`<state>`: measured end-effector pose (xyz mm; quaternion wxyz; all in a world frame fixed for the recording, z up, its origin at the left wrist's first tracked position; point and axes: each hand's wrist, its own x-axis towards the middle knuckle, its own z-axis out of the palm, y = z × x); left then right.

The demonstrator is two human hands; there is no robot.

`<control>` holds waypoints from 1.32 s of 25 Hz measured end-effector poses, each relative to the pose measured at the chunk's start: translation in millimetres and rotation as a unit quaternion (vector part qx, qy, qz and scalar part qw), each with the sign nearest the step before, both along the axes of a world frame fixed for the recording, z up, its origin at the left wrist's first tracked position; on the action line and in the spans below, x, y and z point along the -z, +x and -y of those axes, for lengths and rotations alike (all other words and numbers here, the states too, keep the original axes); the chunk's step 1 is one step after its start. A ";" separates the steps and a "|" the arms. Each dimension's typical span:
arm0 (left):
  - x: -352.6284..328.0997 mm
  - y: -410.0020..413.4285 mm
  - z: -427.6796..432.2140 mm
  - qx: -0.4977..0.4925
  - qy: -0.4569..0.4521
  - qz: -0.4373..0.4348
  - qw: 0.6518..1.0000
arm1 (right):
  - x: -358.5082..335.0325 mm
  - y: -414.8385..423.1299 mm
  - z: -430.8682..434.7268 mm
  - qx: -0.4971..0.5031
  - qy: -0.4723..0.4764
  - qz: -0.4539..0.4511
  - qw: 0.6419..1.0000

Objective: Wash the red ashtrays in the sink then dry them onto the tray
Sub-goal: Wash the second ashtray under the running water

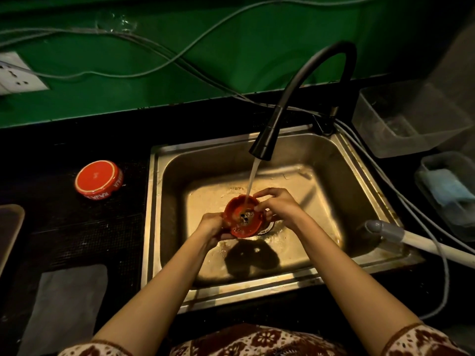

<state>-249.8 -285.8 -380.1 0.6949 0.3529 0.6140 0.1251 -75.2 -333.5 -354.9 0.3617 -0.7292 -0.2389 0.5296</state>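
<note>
Red ashtray [243,217] — hands [213,224] [279,207] grip its rim — centred in sink [218,156], off walls

There are two red ashtrays, the held ashtray [243,219] and the upturned ashtray [99,179], and two hands, the left hand [212,225] and the right hand [281,208]. One sink [323,155], one faucet [264,141], one tray [10,227] and one grey cloth [66,304] show. Two clear containers stand by, the larger container [411,119] and the smaller container [447,194].
</note>
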 end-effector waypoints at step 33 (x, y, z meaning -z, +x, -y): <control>-52.9 -5.5 -45.2 0.110 0.263 -0.173 0.943 | 16.2 -25.8 -16.2 -0.023 -0.044 -0.187 0.981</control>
